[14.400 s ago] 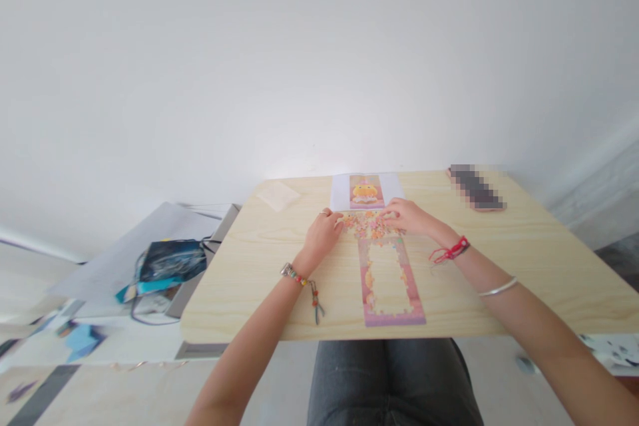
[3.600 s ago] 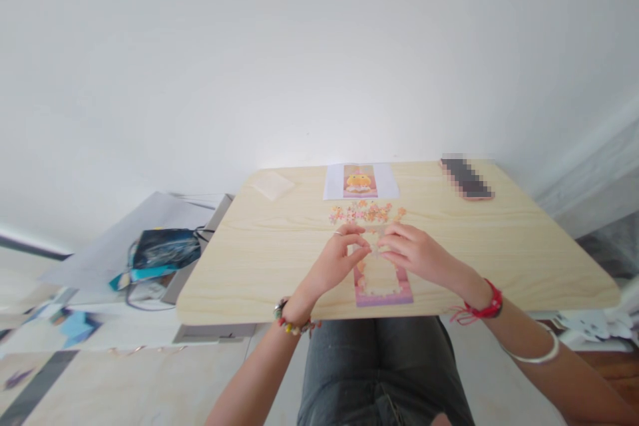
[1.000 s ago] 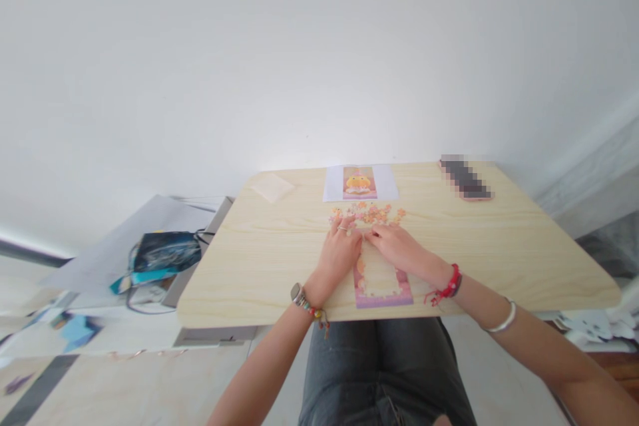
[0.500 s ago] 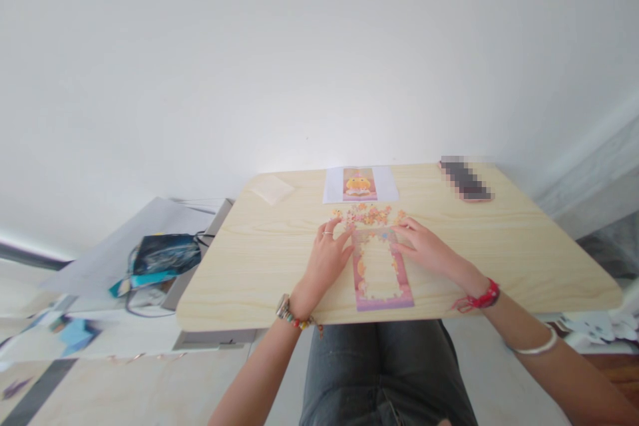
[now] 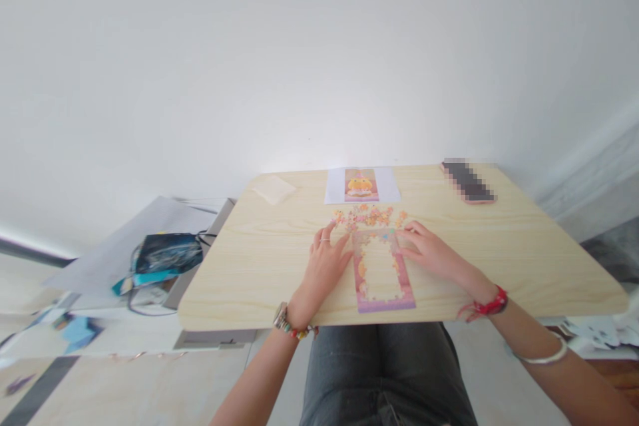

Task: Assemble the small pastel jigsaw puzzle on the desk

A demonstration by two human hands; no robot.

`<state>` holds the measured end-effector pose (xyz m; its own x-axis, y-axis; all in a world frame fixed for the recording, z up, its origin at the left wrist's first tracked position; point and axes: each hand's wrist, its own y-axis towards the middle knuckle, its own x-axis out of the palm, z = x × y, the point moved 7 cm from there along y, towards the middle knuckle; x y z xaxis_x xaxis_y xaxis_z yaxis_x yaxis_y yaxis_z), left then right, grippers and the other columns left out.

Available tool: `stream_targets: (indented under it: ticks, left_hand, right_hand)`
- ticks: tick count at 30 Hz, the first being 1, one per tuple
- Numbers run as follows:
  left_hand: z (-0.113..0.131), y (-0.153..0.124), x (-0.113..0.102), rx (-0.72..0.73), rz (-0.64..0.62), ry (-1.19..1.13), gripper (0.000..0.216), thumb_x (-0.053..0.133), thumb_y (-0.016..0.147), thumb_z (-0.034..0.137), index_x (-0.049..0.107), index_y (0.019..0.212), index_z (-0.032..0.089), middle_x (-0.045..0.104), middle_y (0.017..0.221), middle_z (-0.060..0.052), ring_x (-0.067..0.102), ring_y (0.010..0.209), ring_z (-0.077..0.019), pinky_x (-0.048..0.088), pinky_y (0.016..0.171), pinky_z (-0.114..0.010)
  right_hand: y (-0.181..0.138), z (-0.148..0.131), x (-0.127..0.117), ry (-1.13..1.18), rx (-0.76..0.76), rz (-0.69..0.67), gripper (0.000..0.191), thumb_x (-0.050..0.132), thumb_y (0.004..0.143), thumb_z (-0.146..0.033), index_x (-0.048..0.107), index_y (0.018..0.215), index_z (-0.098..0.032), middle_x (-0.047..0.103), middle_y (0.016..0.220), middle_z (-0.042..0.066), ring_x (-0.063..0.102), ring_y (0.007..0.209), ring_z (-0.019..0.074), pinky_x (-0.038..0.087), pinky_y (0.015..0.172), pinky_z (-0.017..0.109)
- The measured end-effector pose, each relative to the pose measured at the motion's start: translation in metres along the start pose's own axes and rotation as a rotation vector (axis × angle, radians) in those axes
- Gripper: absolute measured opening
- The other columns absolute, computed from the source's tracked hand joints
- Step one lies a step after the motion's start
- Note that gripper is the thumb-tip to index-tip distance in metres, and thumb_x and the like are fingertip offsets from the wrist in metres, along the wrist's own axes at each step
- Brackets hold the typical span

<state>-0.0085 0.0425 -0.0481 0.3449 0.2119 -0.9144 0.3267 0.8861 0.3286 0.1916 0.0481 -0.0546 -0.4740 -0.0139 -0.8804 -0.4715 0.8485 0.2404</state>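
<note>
A tall pink jigsaw frame [image 5: 382,271] lies on the pale wooden table [image 5: 259,259], its border filled and its middle bare. My left hand [image 5: 323,261] lies flat on the table, fingers stretched, touching the frame's left edge. My right hand [image 5: 430,251] rests with fingers spread against the frame's upper right edge. Neither hand holds anything. A heap of loose orange and pink puzzle pieces [image 5: 368,216] sits just beyond the frame. Farther back lies a white sheet with the reference picture [image 5: 362,186].
A phone [image 5: 467,181] lies at the table's far right corner. A small pale square of paper [image 5: 273,190] sits at the far left. Left of the table, a dark blue bag [image 5: 166,256] rests on a grey board. My lap is under the near edge.
A second ago both hands met over the frame's top. They have since parted to the frame's left and right sides and flattened, uncovering the frame's top edge.
</note>
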Motion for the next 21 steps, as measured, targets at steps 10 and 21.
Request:
stream_targets:
  ticks: [10,21]
  left_hand:
    - [-0.05,0.012,-0.006,-0.08,0.098,0.118,0.025,0.053,0.077,0.026,0.059,0.099,0.017,0.041,0.119,-0.016,0.039,0.113,-0.0303,0.039,0.089,-0.048]
    - [-0.048,0.022,-0.007,-0.084,0.108,0.155,0.02,0.054,0.075,0.025,0.062,0.092,0.017,0.042,0.118,-0.014,0.04,0.109,-0.0309,0.042,0.085,-0.046]
  right_hand:
    - [0.033,0.035,-0.037,-0.058,0.068,0.132,0.022,0.049,0.08,-0.027,0.062,0.094,-0.017,0.056,0.086,0.006,0.055,0.072,0.0155,0.045,0.068,0.028]
    - [0.048,0.072,-0.025,-0.143,0.142,0.038,0.017,0.051,0.076,-0.019,0.066,0.084,-0.015,0.059,0.081,0.007,0.055,0.075,0.0161,0.042,0.07,0.026]
